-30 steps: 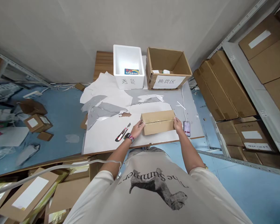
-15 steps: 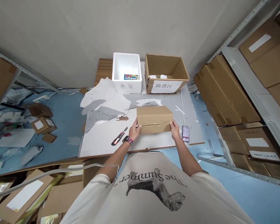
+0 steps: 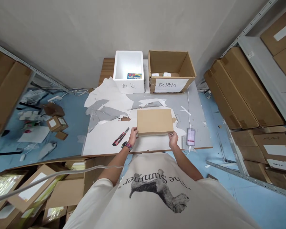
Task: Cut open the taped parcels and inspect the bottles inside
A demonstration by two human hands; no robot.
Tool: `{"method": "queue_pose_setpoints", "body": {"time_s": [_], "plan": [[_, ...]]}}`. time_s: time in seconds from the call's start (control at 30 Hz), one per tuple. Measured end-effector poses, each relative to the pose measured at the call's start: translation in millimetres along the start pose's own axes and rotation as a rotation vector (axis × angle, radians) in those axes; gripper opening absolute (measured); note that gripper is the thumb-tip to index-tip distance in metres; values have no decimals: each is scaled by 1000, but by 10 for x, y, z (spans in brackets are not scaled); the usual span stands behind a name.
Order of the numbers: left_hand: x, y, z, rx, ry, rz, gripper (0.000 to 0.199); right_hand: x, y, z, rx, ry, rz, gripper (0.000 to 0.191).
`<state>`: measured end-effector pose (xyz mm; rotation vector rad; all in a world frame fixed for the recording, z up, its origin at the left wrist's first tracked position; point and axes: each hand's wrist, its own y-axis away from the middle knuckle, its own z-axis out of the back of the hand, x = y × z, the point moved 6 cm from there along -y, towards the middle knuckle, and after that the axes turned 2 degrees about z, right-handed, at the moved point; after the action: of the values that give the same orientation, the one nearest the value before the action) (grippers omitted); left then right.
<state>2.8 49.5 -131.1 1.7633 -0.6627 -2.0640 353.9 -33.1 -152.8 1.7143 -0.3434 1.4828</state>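
A closed brown cardboard box point(image 3: 154, 121) is held over the white-papered table by its near corners. My left hand point(image 3: 133, 136) grips the near left corner, and my right hand point(image 3: 173, 139) grips the near right one, its fingers partly under the box. The broad plain face of the box is turned up. Left of my left hand lies a red and black utility knife point(image 3: 120, 136). A phone point(image 3: 191, 137) with a white cable lies to the right of my right hand.
A white foam box point(image 3: 130, 86) holding a blue booklet point(image 3: 134, 76) and an open carton point(image 3: 173, 86) with small white items stand at the table's back. Torn paper point(image 3: 109, 116) covers the left side. Shelves with cartons point(image 3: 244, 89) rise at right; more boxes point(image 3: 66, 192) lie at lower left.
The box has been tipped, so its broad top face shows and the front seam is no longer seen. Both hands have moved slightly left with it. The whole view has shifted a little.
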Motion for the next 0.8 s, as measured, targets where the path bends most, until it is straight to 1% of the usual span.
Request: {"method": "queue_pose_setpoints", "body": {"time_s": [0.07, 0.13, 0.2, 0.23, 0.3, 0.4, 0.5, 0.57, 0.63, 0.8], "plan": [[-16, -66, -12, -23, -13, 72, 48, 2, -27, 2, -15, -36, -63, 47], [-28, -129, -64, -22, 32, 141, 61, 13, -30, -23, 3, -79, -139, 51], [-43, -177, -149, 21, 105, 161, 71, 53, -10, -85, 68, -130, -183, 53], [-52, -193, -187, 46, 130, 149, 73, 89, 1, -124, 112, -150, -179, 53], [-54, -212, -243, 84, 140, 108, 75, 181, 16, -197, 196, -166, -136, 53], [-19, -213, -280, 88, 99, 50, 80, 278, 1, -263, 269, -175, -96, 55], [-11, -179, -314, 84, 50, -81, 88, 310, -42, -271, 310, -191, -73, 56], [-7, -126, -325, 82, 10, -187, 90, 289, -64, -224, 323, -195, -69, 57], [30, -49, -309, 76, -63, -264, 92, 239, -68, -139, 348, -189, -81, 60], [287, 179, -197, 114, -290, -342, 100, 18, -4, 178, 470, -108, -125, 75]]}}
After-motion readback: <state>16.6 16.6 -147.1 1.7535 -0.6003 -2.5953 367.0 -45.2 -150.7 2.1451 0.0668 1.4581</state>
